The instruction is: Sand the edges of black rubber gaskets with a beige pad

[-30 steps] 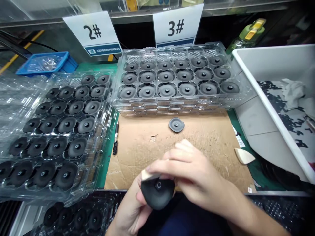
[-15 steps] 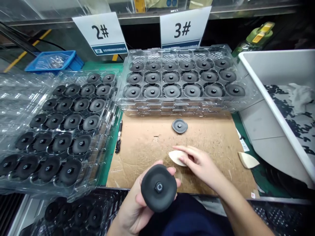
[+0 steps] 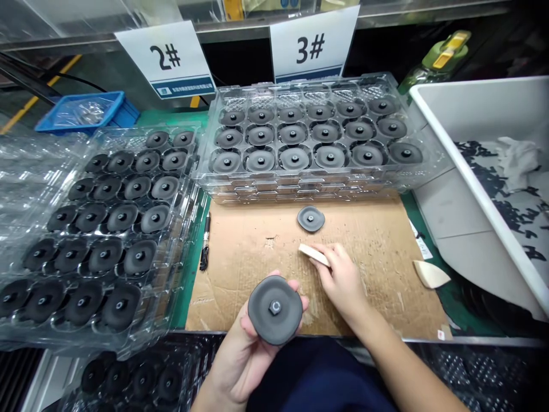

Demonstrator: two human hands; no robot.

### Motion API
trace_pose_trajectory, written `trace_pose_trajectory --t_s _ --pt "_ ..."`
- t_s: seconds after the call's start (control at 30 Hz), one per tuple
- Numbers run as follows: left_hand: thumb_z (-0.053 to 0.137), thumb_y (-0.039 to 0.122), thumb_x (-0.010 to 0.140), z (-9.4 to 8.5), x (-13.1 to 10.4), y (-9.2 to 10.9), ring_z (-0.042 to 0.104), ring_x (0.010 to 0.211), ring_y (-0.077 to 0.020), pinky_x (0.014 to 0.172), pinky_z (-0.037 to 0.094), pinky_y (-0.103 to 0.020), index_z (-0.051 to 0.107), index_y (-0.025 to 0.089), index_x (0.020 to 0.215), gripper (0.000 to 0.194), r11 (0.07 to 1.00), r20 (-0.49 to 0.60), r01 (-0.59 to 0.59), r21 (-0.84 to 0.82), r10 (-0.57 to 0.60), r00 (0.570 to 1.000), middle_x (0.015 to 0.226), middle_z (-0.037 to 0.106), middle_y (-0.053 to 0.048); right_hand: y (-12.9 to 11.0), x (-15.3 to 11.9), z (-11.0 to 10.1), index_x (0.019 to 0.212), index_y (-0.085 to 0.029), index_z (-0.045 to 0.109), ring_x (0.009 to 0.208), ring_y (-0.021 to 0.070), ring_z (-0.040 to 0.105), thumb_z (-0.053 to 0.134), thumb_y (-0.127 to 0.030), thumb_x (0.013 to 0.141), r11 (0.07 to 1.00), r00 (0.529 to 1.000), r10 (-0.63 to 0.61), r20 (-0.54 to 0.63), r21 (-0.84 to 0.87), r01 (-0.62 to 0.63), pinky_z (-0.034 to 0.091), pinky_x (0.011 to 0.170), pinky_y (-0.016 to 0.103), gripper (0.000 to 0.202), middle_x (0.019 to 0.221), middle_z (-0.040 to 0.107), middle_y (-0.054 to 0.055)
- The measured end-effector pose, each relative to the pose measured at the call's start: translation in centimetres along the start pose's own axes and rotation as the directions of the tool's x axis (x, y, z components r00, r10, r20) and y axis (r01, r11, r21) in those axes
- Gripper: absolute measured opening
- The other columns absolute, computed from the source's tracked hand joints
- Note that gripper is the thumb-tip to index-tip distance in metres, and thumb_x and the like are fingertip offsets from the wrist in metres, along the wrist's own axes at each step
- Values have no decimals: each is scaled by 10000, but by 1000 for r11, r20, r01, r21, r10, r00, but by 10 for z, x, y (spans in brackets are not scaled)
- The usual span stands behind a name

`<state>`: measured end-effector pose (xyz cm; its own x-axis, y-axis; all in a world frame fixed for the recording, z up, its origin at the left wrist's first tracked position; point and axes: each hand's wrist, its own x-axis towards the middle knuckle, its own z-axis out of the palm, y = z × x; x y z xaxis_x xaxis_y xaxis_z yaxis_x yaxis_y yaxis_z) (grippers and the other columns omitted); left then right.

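My left hand [image 3: 244, 355] grips a dark grey rounded-square rubber-like disc [image 3: 281, 329] with a small raised hub at its centre, its dished face turned up toward me. To the right, my right hand [image 3: 343, 280] pinches a cream-white wedge-shaped sponge [image 3: 314, 255], held edge-on just above the cardboard [image 3: 244, 292]. A second dark disc [image 3: 311, 219] lies alone on the cardboard beyond the sponge. The two hands are apart, and the sponge does not touch the held disc.
Stacked clear trays [image 3: 309, 177] of dark discs stand at the back, more trays [image 3: 171, 252] at the left. A white bin [image 3: 472, 223] with small black pieces is at right. Another sponge [image 3: 431, 274] lies near it; a black marker [image 3: 206, 240] lies left.
My right hand has turned the sponge from its broad side to edge-on and lifted it slightly away. The held disc has shifted a little and tilts differently in my left hand.
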<state>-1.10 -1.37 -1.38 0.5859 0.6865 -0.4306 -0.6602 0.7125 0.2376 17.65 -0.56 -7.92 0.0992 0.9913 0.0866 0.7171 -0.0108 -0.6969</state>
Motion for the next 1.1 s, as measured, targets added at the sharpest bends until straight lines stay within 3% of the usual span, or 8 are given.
trace_pose_trajectory --t_s 0.2,0.37,0.47,0.6,0.77,0.87,0.97,1.1 --pt "682 398 637 -6 -1 0 578 1075 -245 909 464 -318 620 295 1087 466 998 -136 -60 18 62 989 1184 627 -35 -16 -16 -3 1075 -247 612 805 142 605 459 -147 865 976 971 -159 176 176 128 502 732 280 278 873 666 11" --pt "703 395 623 -3 3 -4 553 1108 -244 963 427 -359 550 317 1175 578 992 -192 -105 64 115 975 1172 628 -36 -51 1 -33 1172 -233 535 920 178 576 451 -199 883 977 995 -76 59 203 63 476 759 330 304 1062 623 59" --pt "720 380 615 1 2 -5 523 1144 -231 998 393 -333 565 286 1162 576 987 -220 -114 112 137 966 1159 634 -42 -89 1 -49 1209 -165 493 891 188 566 464 -157 860 930 964 -259 -57 255 264 438 783 356 350 1042 627 81" --pt "746 349 597 3 0 -5 585 1052 -227 946 444 -338 624 303 1060 480 977 -250 -130 169 170 953 1107 656 -6 -116 -3 -49 1077 -114 558 766 159 566 446 -89 839 854 882 -460 104 324 407 418 701 314 265 887 656 64" --pt "718 311 656 8 -2 -7 622 938 -137 861 468 -207 685 286 940 288 979 -214 -144 144 173 961 934 703 23 -120 7 -44 1100 -86 549 722 178 531 418 -127 861 868 883 -469 28 201 454 391 672 337 276 814 627 76" --pt "755 298 602 12 -9 -1 628 936 -151 816 488 -209 668 306 983 391 978 -208 -134 157 165 964 1014 694 29 -115 -1 -54 1067 -106 565 737 157 545 430 -107 849 827 852 -516 82 307 471 409 686 303 257 800 628 60" --pt "800 333 491 14 -13 4 623 951 -186 837 482 -243 662 295 1002 531 972 -190 -124 200 162 968 1043 689 9 -105 -12 -71 1039 -144 575 676 117 533 466 -69 819 890 888 -413 201 295 347 408 654 255 256 788 623 23" --pt "762 323 589 16 -6 -3 588 1011 -170 939 398 -248 658 273 1026 452 988 -135 -38 152 59 989 1029 687 2 -105 -5 -81 1087 -178 594 632 138 477 457 -124 865 903 899 -425 104 123 412 364 611 287 266 693 576 16"
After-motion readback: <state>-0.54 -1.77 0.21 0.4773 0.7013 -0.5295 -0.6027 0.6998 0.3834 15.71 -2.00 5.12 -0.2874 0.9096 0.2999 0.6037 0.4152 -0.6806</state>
